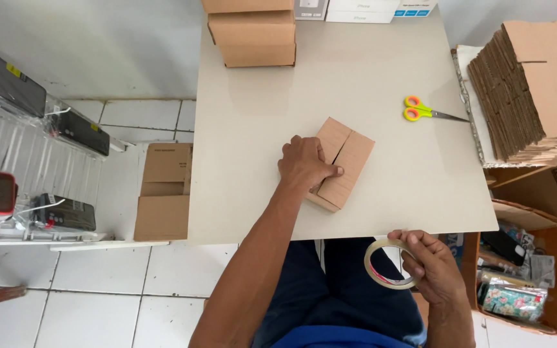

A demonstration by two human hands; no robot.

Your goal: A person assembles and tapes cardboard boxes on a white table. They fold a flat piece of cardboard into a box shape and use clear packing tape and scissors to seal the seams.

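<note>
A small brown cardboard box (346,161) lies on the pale table (259,129) near its front edge, its two top flaps folded shut with a seam between them. My left hand (304,164) presses down on the box's left side, thumb across the flaps. My right hand (433,267) is below the table's front edge, over my lap, and grips a roll of clear tape (385,264) by its ring.
Yellow-and-orange scissors (423,111) lie on the table to the right. Closed cardboard boxes (253,35) stand at the far edge. A stack of flat cartons (536,84) sits to the right, an open box of goods (517,283) below it, and a wire rack (27,161) to the left.
</note>
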